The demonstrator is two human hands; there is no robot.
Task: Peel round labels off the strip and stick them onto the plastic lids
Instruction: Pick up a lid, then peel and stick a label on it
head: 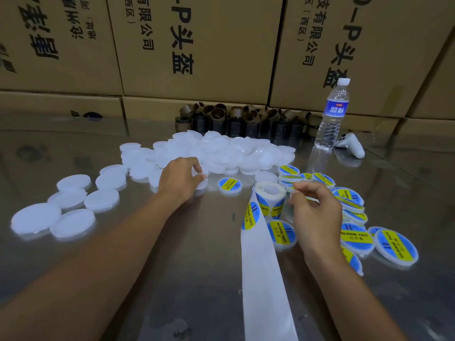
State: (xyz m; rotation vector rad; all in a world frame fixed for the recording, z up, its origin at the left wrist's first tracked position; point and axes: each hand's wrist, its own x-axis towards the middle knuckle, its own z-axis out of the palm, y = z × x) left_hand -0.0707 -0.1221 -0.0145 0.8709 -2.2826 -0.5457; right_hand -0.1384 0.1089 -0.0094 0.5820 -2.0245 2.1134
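A pile of plain white plastic lids (229,153) lies mid-table, with more loose ones (73,219) to the left. My left hand (181,179) grips one plain lid (202,183) at the pile's near edge. The label roll (269,196) stands in the middle; its white backing strip (264,279) trails toward me with a blue-and-yellow label (251,215) still on it. Just right of the roll, my right hand (317,215) pinches thumb and forefinger on what looks like a peeled label, mostly hidden. One labelled lid (230,185) lies between my hands. Several labelled lids (354,233) lie at right.
The work surface is a shiny metal table (172,254). A water bottle (332,114) and a white controller (352,146) stand at the back right. Brown cardboard cores (246,119) line the back edge below stacked cartons (197,45).
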